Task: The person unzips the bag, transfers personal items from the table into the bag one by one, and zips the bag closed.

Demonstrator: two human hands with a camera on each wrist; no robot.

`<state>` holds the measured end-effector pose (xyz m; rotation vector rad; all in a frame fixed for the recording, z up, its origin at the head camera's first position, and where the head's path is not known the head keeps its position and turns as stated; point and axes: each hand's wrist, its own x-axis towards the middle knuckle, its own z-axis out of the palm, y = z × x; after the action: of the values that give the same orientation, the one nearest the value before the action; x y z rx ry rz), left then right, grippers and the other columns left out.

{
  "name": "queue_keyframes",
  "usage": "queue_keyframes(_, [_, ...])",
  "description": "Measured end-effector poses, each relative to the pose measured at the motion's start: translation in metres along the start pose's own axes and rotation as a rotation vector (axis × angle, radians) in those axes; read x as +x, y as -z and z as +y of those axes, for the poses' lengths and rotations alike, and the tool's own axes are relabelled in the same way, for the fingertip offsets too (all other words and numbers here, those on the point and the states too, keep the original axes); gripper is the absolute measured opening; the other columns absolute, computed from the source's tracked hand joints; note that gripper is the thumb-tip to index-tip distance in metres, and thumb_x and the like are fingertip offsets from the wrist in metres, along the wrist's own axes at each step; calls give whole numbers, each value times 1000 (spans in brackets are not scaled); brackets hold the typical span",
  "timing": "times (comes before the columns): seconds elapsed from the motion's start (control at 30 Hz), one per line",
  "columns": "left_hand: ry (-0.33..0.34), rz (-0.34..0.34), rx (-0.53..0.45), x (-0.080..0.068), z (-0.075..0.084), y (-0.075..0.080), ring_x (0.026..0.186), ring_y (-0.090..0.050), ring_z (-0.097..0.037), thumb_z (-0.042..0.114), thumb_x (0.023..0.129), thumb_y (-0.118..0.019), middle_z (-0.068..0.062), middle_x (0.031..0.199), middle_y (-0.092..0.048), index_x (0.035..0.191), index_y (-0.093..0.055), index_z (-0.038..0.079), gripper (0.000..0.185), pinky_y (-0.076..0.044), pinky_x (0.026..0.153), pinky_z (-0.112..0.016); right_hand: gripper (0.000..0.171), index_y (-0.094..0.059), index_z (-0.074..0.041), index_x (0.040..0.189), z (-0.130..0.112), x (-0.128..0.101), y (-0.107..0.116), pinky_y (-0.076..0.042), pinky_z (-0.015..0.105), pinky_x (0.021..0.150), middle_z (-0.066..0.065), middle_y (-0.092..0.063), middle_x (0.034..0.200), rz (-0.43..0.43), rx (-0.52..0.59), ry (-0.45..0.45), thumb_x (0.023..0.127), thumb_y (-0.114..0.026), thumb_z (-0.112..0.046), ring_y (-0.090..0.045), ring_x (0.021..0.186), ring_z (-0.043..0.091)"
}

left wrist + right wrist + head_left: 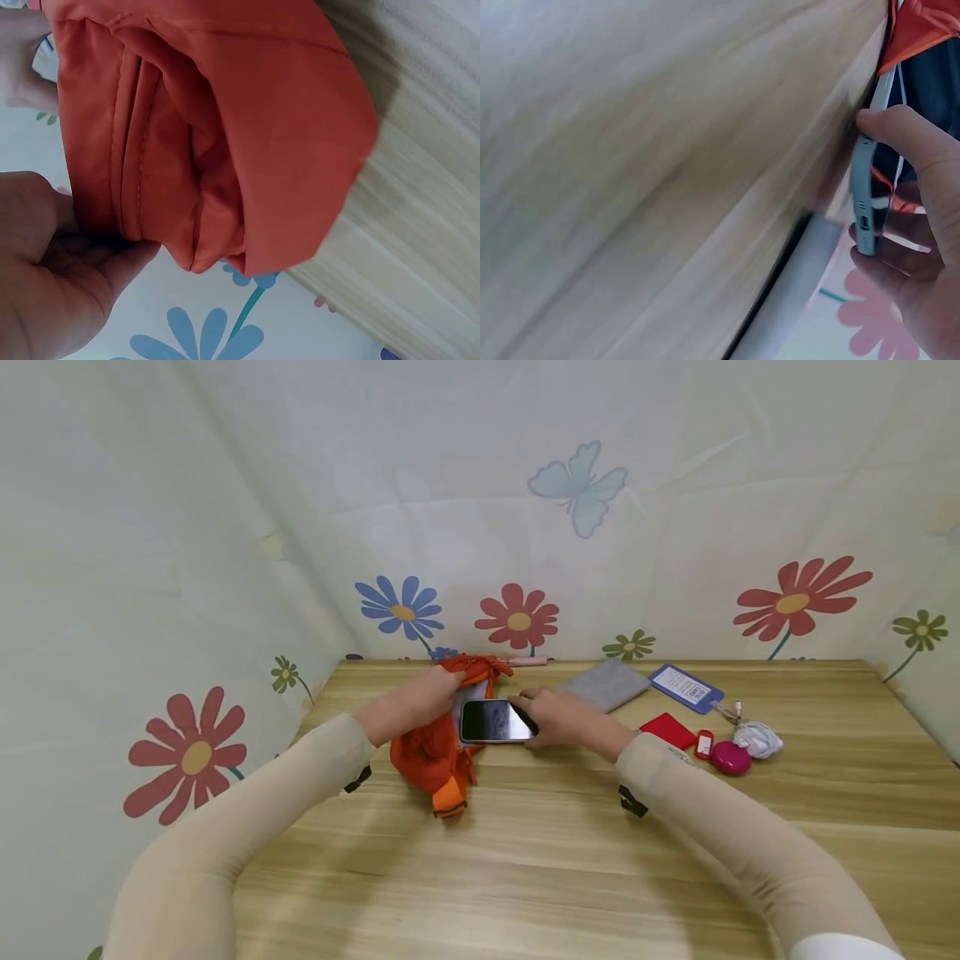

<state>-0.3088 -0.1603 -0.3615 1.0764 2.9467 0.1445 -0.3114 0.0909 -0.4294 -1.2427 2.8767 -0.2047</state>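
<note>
Mid-frame, the left hand pinches an orange bag — mouth open (pale interior showing) — and the right hand grips a phone at that opening.

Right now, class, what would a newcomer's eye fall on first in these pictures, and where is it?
First, probably the bright orange bag, a little left of centre in the head view, its edge gripped by the left hand. Next, the dark-screened phone at the bag's opening, held by the right hand. Behind them, large red and blue flowers are printed on the pale backdrop.
</note>
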Motion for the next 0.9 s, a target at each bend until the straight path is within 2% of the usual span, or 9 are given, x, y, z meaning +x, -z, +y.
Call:
queue_keyframes(0.13, [104, -38, 89, -2, 4, -2, 75, -63, -24, 7, 102, -56, -13, 88, -67, 125, -64, 0, 25, -58, 70, -33, 73, -57, -3, 141, -14, 2, 4, -58, 39, 76, 15, -66, 127, 111, 0, -50, 81, -81, -39, -67, 89, 25])
queue_keyframes(0.23, [146, -28, 111, -1, 7, -3, 67, -60, -23, 6, 102, -54, -12, 79, -64, 115, -67, -1, 19, -54, 61, -31, 65, -62, -4, 131, -27, 7, 11, -53, 35, 64, 11, -70, 110, 181, 17, -104, 80, -81, -41, -63, 76, 21])
queue_keyframes(0.37, [150, 7, 87, 0, 10, -2, 67, -62, -25, 3, 100, -54, -12, 79, -64, 118, -67, -1, 22, -56, 63, -34, 49, -70, -8, 111, -39, 16, 13, -46, 33, 54, 5, -68, 86, 197, -40, -183, 80, -79, -44, -59, 67, 19])
queue_keyframes(0.47, [132, 14, 82, 1, 13, -2, 71, -64, -26, 1, 99, -55, -13, 81, -65, 123, -66, -2, 26, -57, 68, -37, 43, -71, -10, 101, -42, 21, 11, -48, 36, 52, 5, -67, 82, 156, -87, -248, 81, -79, -47, -61, 68, 20])
queue_keyframes(0.53, [125, 8, 83, 2, 14, -2, 72, -65, -26, 1, 98, -55, -13, 81, -65, 123, -65, -3, 27, -58, 69, -38, 42, -71, -9, 102, -42, 23, 9, -51, 39, 55, 7, -68, 86, 126, -67, -271, 82, -80, -46, -64, 72, 24])
queue_keyframes(0.63, [126, -1, 114, 3, 15, -2, 72, -64, -27, 1, 98, -55, -13, 79, -64, 120, -66, -3, 25, -57, 69, -38, 46, -71, -4, 113, -40, 25, 8, -57, 41, 70, 13, -70, 99, 98, 38, -261, 87, -80, -40, -68, 87, 29])
queue_keyframes(0.73, [128, -5, 123, 4, 14, -1, 69, -63, -27, -1, 99, -54, -14, 77, -63, 116, -67, -4, 22, -56, 65, -37, 43, -69, 2, 123, -36, 25, 8, -57, 40, 84, 19, -71, 115, 97, 213, -243, 91, -78, -24, -68, 101, 32])
queue_keyframes(0.83, [108, -2, 116, 4, 14, -1, 68, -62, -26, -1, 99, -55, -13, 77, -63, 119, -66, -4, 24, -56, 64, -35, 39, -66, 4, 129, -31, 25, 9, -56, 35, 84, 20, -69, 125, 105, 375, -237, 91, -73, -6, -68, 105, 29])
queue_keyframes(0.9, [105, -12, 117, 3, 15, -1, 66, -62, -25, -1, 99, -54, -12, 76, -62, 119, -66, -4, 23, -55, 62, -34, 38, -66, 4, 129, -27, 24, 8, -55, 32, 75, 21, -68, 126, 97, 520, -255, 91, -69, 1, -68, 97, 26])
